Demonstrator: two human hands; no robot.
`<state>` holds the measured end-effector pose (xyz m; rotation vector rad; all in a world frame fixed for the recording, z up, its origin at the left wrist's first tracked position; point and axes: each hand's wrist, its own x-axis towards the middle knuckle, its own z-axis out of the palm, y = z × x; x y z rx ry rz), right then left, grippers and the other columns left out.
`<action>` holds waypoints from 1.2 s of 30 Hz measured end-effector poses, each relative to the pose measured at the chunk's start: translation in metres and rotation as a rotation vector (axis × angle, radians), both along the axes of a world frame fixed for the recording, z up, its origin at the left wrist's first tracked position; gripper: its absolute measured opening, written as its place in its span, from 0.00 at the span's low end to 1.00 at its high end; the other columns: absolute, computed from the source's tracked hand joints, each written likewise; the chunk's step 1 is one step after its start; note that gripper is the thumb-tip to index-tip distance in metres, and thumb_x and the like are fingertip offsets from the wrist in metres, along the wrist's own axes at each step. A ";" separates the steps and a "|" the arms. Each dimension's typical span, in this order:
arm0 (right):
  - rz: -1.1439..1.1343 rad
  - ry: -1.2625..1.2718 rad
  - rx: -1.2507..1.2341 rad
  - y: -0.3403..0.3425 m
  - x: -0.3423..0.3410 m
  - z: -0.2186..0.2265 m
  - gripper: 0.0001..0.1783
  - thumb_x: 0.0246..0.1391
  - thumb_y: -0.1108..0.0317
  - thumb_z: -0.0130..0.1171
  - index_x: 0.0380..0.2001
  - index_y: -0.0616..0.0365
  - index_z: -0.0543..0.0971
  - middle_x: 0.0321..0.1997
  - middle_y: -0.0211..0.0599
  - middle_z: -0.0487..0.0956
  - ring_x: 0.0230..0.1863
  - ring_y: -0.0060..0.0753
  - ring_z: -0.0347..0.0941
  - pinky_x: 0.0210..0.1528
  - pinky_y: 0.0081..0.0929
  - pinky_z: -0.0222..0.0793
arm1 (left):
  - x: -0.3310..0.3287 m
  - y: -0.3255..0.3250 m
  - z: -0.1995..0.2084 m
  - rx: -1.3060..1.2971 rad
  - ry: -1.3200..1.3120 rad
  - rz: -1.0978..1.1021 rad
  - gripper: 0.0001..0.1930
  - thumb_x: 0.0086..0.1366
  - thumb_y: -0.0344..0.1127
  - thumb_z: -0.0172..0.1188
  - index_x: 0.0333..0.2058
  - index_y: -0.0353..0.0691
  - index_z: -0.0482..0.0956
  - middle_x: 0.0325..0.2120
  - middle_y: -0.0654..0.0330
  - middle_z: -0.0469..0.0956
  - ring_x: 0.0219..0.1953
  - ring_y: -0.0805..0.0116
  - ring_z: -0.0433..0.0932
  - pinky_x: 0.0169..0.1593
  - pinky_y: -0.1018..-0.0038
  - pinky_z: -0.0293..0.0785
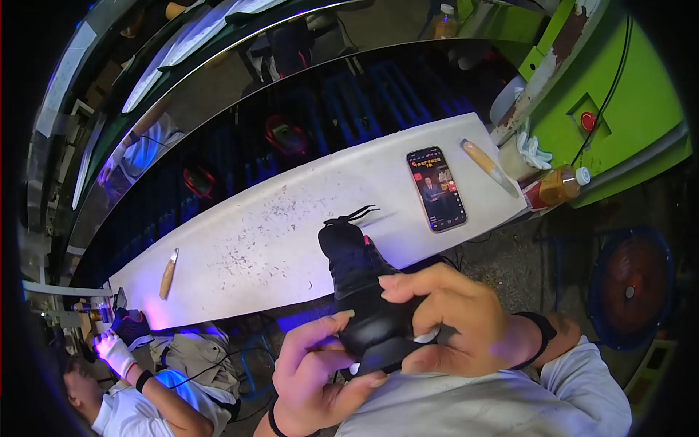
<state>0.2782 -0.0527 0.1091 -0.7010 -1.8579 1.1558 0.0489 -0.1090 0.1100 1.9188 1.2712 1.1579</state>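
Observation:
A black shoe [373,309] with loose black laces is in front of my body, its toe towards me and its heel end by the table edge. My left hand [309,368] grips the toe from the left, fingers bent around its side. On the other side my right hand [466,313] pinches the shoe, its index finger lying along the upper. White patches show at a fingertip of each hand. A small pink-red mark sits near the shoe's collar. The underside of the shoe is hidden.
Along the white table [240,247] lie a wooden-handled knife [168,274], a phone [436,189] and a second wooden-handled tool [484,164]. A bottle [561,187] stands at the right. Dark shoes [285,135] sit on the conveyor beyond. A co-worker's gloved hand [115,353] holds another shoe at left.

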 end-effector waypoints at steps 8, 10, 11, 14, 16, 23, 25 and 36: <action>0.050 0.009 0.005 -0.005 0.003 -0.003 0.22 0.52 0.55 0.74 0.28 0.61 0.74 0.52 0.56 0.77 0.57 0.60 0.78 0.56 0.47 0.78 | -0.001 -0.007 0.003 0.072 0.073 -0.034 0.22 0.55 0.38 0.78 0.27 0.34 0.70 0.49 0.37 0.77 0.33 0.67 0.77 0.36 0.74 0.75; 0.059 0.022 0.007 -0.003 0.004 -0.006 0.23 0.51 0.56 0.75 0.28 0.61 0.74 0.51 0.56 0.77 0.57 0.60 0.78 0.56 0.47 0.78 | -0.001 -0.011 0.006 0.032 0.085 -0.033 0.22 0.55 0.38 0.78 0.27 0.34 0.70 0.49 0.38 0.77 0.32 0.66 0.77 0.36 0.74 0.75; 0.066 0.034 0.014 -0.002 0.005 -0.007 0.23 0.50 0.56 0.76 0.28 0.61 0.74 0.51 0.56 0.78 0.57 0.60 0.78 0.56 0.47 0.78 | 0.000 -0.010 0.009 -0.004 0.098 -0.034 0.22 0.55 0.37 0.78 0.27 0.34 0.70 0.48 0.38 0.77 0.32 0.65 0.77 0.36 0.74 0.75; 0.073 0.071 0.002 0.003 0.005 -0.011 0.24 0.47 0.56 0.77 0.27 0.60 0.73 0.51 0.56 0.78 0.57 0.58 0.78 0.57 0.47 0.78 | 0.006 0.000 0.010 0.103 0.079 -0.055 0.21 0.55 0.36 0.77 0.25 0.35 0.69 0.48 0.38 0.77 0.35 0.62 0.79 0.37 0.74 0.76; 0.066 0.049 -0.038 0.004 0.010 -0.012 0.24 0.46 0.56 0.78 0.30 0.61 0.75 0.52 0.55 0.78 0.57 0.57 0.79 0.56 0.47 0.79 | 0.010 0.003 0.006 0.121 0.053 -0.046 0.21 0.55 0.36 0.77 0.24 0.35 0.69 0.47 0.39 0.77 0.36 0.60 0.80 0.37 0.73 0.77; 0.208 -0.191 -0.030 0.034 0.027 0.007 0.39 0.59 0.49 0.66 0.64 0.66 0.70 0.53 0.52 0.79 0.59 0.50 0.75 0.61 0.41 0.70 | 0.023 0.033 0.005 0.156 0.008 -0.106 0.19 0.52 0.36 0.76 0.23 0.35 0.71 0.41 0.41 0.78 0.35 0.53 0.82 0.32 0.69 0.78; 0.206 -0.041 -0.154 0.034 0.009 0.004 0.27 0.69 0.53 0.52 0.56 0.68 0.77 0.53 0.51 0.80 0.61 0.51 0.73 0.65 0.44 0.66 | 0.030 0.035 0.005 0.149 -0.075 -0.121 0.18 0.50 0.36 0.77 0.25 0.36 0.72 0.38 0.45 0.77 0.30 0.54 0.80 0.30 0.67 0.77; 0.073 0.131 -0.226 0.048 0.021 -0.023 0.26 0.65 0.51 0.54 0.41 0.69 0.81 0.45 0.52 0.83 0.52 0.52 0.79 0.61 0.48 0.69 | 0.045 0.050 -0.031 0.174 -0.145 0.060 0.22 0.40 0.36 0.79 0.22 0.42 0.69 0.18 0.57 0.65 0.18 0.57 0.69 0.22 0.65 0.66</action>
